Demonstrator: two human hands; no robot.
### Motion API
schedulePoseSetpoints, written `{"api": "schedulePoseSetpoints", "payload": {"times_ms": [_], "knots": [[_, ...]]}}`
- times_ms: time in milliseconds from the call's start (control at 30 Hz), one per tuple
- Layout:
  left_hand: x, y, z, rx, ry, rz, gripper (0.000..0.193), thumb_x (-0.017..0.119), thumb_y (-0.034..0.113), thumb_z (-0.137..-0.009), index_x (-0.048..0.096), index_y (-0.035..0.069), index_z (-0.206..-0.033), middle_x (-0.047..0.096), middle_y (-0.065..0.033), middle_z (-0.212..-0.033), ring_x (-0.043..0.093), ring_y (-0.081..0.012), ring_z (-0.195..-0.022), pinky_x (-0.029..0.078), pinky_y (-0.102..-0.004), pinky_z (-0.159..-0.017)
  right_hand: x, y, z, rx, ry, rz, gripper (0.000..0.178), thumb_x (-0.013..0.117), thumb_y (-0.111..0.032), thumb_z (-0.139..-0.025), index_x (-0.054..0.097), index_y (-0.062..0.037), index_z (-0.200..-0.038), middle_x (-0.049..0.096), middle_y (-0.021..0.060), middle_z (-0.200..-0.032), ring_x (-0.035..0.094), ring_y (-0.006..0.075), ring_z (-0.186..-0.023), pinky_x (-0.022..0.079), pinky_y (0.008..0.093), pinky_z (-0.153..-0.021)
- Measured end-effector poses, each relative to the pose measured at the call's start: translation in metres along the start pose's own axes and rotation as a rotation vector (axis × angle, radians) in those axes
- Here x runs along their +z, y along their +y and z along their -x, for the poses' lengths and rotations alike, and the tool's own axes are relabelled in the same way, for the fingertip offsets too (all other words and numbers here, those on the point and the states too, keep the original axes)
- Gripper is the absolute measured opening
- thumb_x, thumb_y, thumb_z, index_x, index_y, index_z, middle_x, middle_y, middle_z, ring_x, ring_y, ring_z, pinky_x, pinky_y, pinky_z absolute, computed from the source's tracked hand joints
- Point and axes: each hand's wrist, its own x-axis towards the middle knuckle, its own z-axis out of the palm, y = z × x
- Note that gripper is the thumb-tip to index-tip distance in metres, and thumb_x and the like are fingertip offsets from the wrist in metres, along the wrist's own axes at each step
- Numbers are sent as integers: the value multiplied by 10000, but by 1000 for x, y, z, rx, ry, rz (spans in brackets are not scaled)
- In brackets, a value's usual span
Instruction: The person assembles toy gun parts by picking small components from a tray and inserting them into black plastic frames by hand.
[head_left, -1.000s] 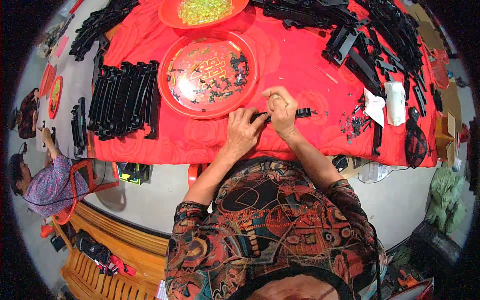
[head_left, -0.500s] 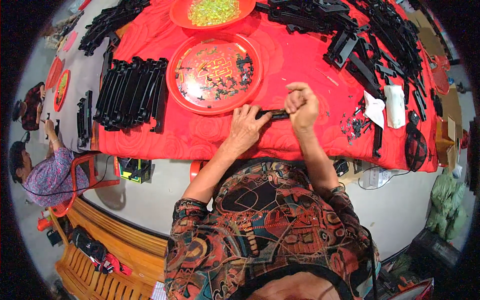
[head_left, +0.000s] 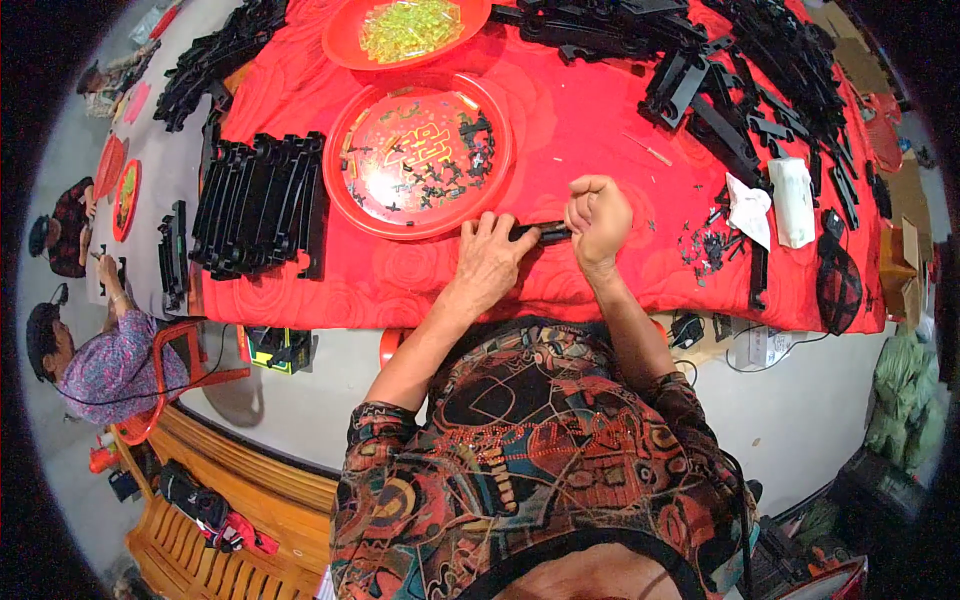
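My left hand (head_left: pixel 488 260) lies over a long black plastic part (head_left: pixel 547 234) at the near side of the table, its fingers bent around it and holding it down. Only the right portion of that part shows; the rest is under my palm and fingers. At the part's right end, my right hand (head_left: pixel 600 225) is closed in a fist with the knuckles up. Whatever its fingers may hold is hidden. Just beyond my left hand stands a round red tray (head_left: pixel 338 195) with small black cross-shaped pieces scattered in it.
Black plastic parts (head_left: pixel 258 205) stand in a row at left; more black parts (head_left: pixel 690 85) pile up at far right. A red bowl (head_left: pixel 335 40) holds yellow-green pieces. Right of my hands are small black bits (head_left: pixel 705 250) and a white roll (head_left: pixel 792 203). A co-worker (head_left: pixel 115 365) sits at left.
My right fist has turned slightly and its fingers are curled tighter. My left hand stays on the black part. The whole view has tilted a little.
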Motion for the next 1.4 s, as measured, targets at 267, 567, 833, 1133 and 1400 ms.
{"api": "schedulePoseSetpoints", "payload": {"times_ms": [267, 567, 833, 1133, 1400], "knots": [[3, 4, -1, -42, -27, 6, 418, 576, 83, -676, 622, 195, -1077, 474, -66, -893, 448, -242, -879, 349, -385, -726, 0, 11, 7, -69, -70, 242, 270, 306, -56, -834, 543, 73, -834, 298, -51, -533, 232, 36, -429, 241, 213, -402], [12, 9, 7, -20, 115, -79, 363, 569, 102, -722, 626, 184, -1071, 528, -107, -969, 496, -254, -922, 355, -439, -894, 3, 9, 9, -98, -124, 369, 221, 373, -59, -806, 567, 45, -806, 401, -43, -579, 320, 27, -478, 268, 209, -432], [-6, 13, 3, 80, 333, -42, 293, 536, 124, -746, 614, 80, -1025, 538, -141, -986, 515, -273, -896, 399, -439, -827, 8, -25, 16, -157, -75, -26, 201, 387, -83, -849, 532, 50, -890, 329, -47, -554, 270, 32, -457, 262, 202, -428], [-19, -93, -65, -113, 449, -77, 84, 616, 130, -763, 622, 78, -827, 557, -134, -756, 555, -305, -736, 441, -429, -622, -8, -36, 36, -149, 40, 76, 208, 399, -114, -871, 539, 38, -884, 307, -41, -536, 253, 42, -428, 239, 210, -396], [-3, -120, -99, -352, 119, -45, 178, 624, 177, -733, 628, 37, -842, 603, -210, -865, 577, -374, -871, 455, -471, -754, -14, -34, 45, -48, 56, 161, 174, 405, -65, -865, 551, 28, -875, 330, -58, -546, 256, 18, -436, 223, 191, -391]]}}
